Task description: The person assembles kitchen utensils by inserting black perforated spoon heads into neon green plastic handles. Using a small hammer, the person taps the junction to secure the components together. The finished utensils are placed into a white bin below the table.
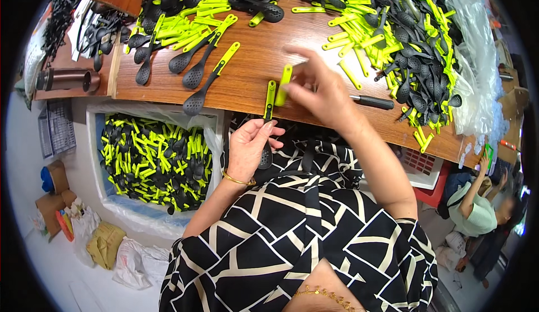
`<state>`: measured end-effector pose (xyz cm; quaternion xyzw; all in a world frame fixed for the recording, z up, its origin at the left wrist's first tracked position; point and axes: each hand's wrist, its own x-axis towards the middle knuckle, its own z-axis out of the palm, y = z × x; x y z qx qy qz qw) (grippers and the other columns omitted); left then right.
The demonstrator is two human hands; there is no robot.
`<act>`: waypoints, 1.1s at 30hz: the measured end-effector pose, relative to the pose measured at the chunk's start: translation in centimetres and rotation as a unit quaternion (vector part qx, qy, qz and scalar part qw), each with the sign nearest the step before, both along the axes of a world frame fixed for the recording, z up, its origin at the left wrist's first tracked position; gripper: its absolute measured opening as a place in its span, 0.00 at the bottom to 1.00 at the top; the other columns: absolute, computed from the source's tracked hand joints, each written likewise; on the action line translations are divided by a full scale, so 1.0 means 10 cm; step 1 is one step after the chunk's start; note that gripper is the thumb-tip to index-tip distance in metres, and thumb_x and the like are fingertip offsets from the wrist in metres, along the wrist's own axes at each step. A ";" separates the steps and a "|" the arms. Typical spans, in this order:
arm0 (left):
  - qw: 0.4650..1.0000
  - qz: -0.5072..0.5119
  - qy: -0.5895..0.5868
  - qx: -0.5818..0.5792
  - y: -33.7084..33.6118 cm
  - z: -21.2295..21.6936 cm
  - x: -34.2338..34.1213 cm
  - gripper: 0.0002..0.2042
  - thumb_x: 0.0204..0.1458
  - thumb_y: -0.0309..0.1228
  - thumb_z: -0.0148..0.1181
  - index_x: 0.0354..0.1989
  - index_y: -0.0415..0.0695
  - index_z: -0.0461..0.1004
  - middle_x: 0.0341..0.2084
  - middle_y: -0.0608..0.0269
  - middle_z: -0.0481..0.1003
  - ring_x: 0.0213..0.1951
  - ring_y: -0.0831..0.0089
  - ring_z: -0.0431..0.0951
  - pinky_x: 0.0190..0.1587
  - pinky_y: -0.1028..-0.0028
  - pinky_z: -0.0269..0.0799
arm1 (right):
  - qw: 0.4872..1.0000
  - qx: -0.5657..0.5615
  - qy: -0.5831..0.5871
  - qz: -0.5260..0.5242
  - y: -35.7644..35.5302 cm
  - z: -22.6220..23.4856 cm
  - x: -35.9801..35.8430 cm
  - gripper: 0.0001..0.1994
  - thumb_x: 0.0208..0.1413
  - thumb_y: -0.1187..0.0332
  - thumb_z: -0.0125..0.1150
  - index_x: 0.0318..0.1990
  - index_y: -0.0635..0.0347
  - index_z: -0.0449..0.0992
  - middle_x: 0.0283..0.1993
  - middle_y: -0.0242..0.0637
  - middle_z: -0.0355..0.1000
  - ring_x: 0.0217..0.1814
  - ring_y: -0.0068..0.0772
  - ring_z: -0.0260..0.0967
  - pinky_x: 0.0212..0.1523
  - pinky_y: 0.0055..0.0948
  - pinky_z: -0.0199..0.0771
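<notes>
At the table's front edge my left hand (246, 148) pinches a black slotted spoon (265, 159) by its neck, bowl downward. The spoon's upper end carries a lime green handle (270, 94) with a black strip along its lower part. My right hand (321, 90), slightly blurred, has a loose lime green handle piece (284, 79) between thumb and fingers, just right of the spoon's handle. Left of my hands, a black slotted spoon with a green handle (202, 94) lies on the wooden table (252, 54), with more like it behind.
A lined box (95, 169) full of green-handled spoons stands below the table at left. Black spoons (412, 65) and loose green handles (351, 26) are heaped at right. A black pen-like tool (375, 102) lies by my right wrist. A brown metal flask (66, 80) lies far left. Another person (474, 208) sits at right.
</notes>
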<state>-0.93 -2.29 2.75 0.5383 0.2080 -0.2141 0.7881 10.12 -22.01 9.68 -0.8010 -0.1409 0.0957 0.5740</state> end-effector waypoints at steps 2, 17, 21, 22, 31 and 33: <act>1.000 -0.003 0.008 -0.003 0.00 0.04 0.01 0.11 0.70 0.34 0.61 0.50 0.38 0.80 0.40 0.54 0.86 0.32 0.75 0.86 0.34 0.79 0.77 | 0.999 0.010 0.025 0.022 0.09 -0.27 -0.12 0.20 0.62 0.75 0.68 0.61 0.58 0.77 0.43 0.38 0.82 0.46 0.26 0.82 0.44 0.29 0.82; 1.000 -0.026 -0.001 -0.009 0.07 0.02 0.03 0.14 0.71 0.35 0.60 0.53 0.36 0.80 0.42 0.53 0.86 0.31 0.76 0.85 0.35 0.79 0.78 | 0.972 -0.169 -0.084 0.141 0.10 -0.26 0.06 0.14 0.60 0.65 0.70 0.53 0.50 0.82 0.42 0.35 0.80 0.50 0.41 0.75 0.61 0.44 0.64; 1.000 -0.025 0.008 -0.006 0.08 0.02 0.05 0.13 0.70 0.37 0.62 0.51 0.39 0.81 0.42 0.53 0.86 0.31 0.76 0.85 0.35 0.79 0.77 | 0.959 -0.202 -0.112 0.164 0.10 -0.30 0.10 0.16 0.60 0.64 0.71 0.54 0.50 0.83 0.45 0.33 0.81 0.53 0.40 0.73 0.62 0.43 0.64; 1.000 -0.024 0.007 -0.007 0.08 0.01 0.05 0.13 0.70 0.37 0.62 0.50 0.39 0.81 0.42 0.53 0.86 0.31 0.76 0.85 0.35 0.79 0.77 | 0.958 -0.207 -0.104 0.171 0.10 -0.31 0.12 0.16 0.59 0.64 0.71 0.55 0.49 0.83 0.46 0.33 0.81 0.53 0.39 0.73 0.62 0.43 0.64; 0.997 0.019 0.076 -0.030 0.05 0.06 0.13 0.14 0.68 0.37 0.64 0.47 0.37 0.82 0.37 0.54 0.86 0.28 0.79 0.82 0.31 0.81 0.77 | 0.906 -0.313 -0.250 0.139 0.10 -0.15 0.10 0.16 0.54 0.61 0.74 0.50 0.47 0.85 0.42 0.28 0.81 0.50 0.39 0.74 0.60 0.44 0.64; 0.995 0.035 0.086 -0.020 0.01 0.07 0.10 0.13 0.68 0.37 0.64 0.47 0.37 0.82 0.36 0.54 0.86 0.27 0.79 0.82 0.30 0.81 0.76 | 0.921 -0.263 -0.275 0.080 -0.02 -0.11 0.06 0.16 0.52 0.60 0.76 0.49 0.48 0.86 0.41 0.28 0.81 0.49 0.38 0.74 0.58 0.43 0.66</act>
